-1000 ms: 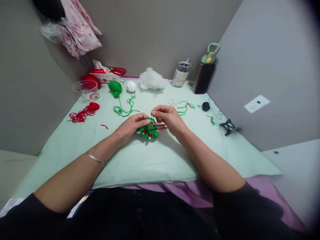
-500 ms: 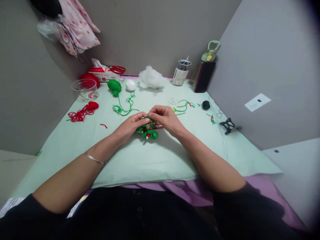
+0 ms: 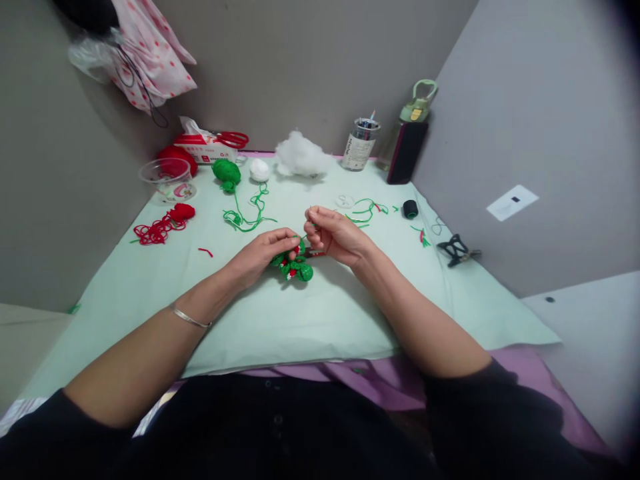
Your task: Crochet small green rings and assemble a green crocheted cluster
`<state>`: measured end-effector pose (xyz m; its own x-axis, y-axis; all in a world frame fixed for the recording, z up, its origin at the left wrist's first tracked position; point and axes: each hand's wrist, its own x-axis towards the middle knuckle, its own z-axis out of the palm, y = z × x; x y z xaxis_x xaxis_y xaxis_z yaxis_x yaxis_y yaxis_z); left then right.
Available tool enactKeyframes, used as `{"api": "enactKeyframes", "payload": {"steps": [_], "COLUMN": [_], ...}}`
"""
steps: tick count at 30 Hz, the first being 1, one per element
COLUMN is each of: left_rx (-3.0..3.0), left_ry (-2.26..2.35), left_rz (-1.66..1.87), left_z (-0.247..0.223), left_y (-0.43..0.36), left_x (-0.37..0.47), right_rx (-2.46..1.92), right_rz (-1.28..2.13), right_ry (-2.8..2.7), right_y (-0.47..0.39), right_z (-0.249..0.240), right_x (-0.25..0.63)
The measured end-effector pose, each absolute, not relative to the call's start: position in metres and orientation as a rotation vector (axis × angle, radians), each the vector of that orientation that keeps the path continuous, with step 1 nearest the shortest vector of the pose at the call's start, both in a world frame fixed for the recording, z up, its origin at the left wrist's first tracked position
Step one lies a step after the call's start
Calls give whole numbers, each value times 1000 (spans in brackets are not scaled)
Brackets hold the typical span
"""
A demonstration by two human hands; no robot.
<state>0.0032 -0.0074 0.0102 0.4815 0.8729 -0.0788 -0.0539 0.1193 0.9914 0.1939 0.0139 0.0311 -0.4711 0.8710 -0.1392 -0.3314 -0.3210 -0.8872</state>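
Note:
Near the middle of the table, my left hand (image 3: 273, 247) is closed on a green crocheted piece (image 3: 303, 271) with small red and white parts. Its rounded green lobes hang below my fingers, and the rest is hidden by them. My right hand (image 3: 333, 233) is held just right of it, apart from the piece, thumb and fingers pinched. A thin green strand of yarn (image 3: 304, 235) spans the short gap between the piece and these fingers. Partly hidden beneath my right hand lies a red and dark tool (image 3: 316, 253), its kind unclear.
Red yarn (image 3: 157, 230), a clear plastic tub (image 3: 167, 180), a green yarn ball (image 3: 227, 172) and a white ball (image 3: 259, 170) lie left. White stuffing (image 3: 303, 157), a pen cup (image 3: 359, 147) and a phone (image 3: 407, 153) stand behind. A black clip (image 3: 455, 251) lies right.
My right hand has drawn away from the crocheted piece, up and to the right, with the strand stretched between. My left hand keeps its hold, and more of the piece shows.

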Motion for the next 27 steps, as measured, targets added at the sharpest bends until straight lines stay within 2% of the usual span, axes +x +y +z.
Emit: {"api": "enactKeyframes", "payload": {"steps": [10, 18, 27], "left_rx": [1294, 1200, 1129], "left_ry": [795, 830, 874], "left_rz": [749, 793, 858], "left_z": [11, 13, 18], "left_y": [-6, -4, -4], "left_x": [0, -2, -4], "right_rx": [-943, -1091, -1425], "right_rz": [1713, 1299, 823], "right_ry": [-1037, -1083, -1724], "right_y": [22, 38, 34], "right_z": [35, 20, 15], "right_x": [199, 210, 213]}}
